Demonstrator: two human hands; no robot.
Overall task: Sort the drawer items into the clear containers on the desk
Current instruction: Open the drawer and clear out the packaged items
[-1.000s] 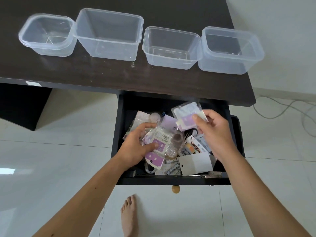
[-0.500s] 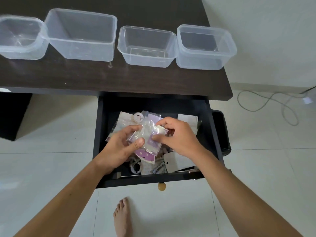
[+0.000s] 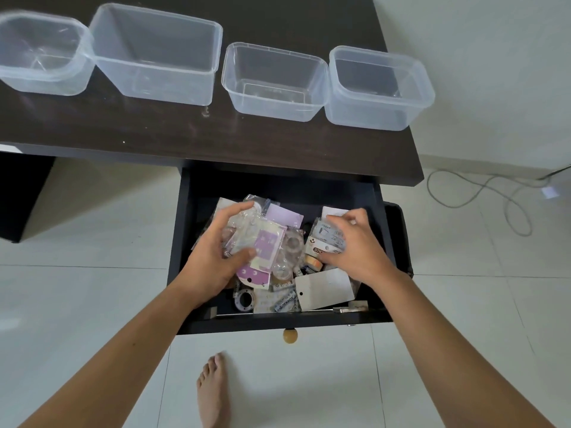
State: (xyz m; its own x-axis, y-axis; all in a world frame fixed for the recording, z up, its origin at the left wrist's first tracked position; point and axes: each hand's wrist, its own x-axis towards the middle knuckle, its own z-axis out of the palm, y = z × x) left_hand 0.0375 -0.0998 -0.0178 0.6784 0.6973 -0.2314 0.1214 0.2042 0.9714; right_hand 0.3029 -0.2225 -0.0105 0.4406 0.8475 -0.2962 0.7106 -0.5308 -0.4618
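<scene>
The black drawer (image 3: 375, 318) stands open under the dark desk (image 3: 154, 134), full of small packets, tape rolls and cards. My left hand (image 3: 213, 257) grips a bunch of clear and purple packets (image 3: 262, 245) at the drawer's left. My right hand (image 3: 355, 245) has its fingers curled over a white sticky-note packet (image 3: 326, 239) at the drawer's right. Several clear containers stand in a row on the desk: a rounded one (image 3: 40, 54), a large one (image 3: 157, 54), a shallow one (image 3: 275, 81) and a square one (image 3: 380, 88).
A white card (image 3: 324, 288) and a tape roll (image 3: 245, 299) lie at the drawer's front. A round wooden knob (image 3: 289, 335) sticks out of the drawer front. My bare foot (image 3: 213, 390) is on the white tile floor. A grey cable (image 3: 482, 196) loops on the floor at right.
My right hand gave its purple packet over to the left hand's bunch, then moved right onto the sticky-note packet. The left hand keeps its packets.
</scene>
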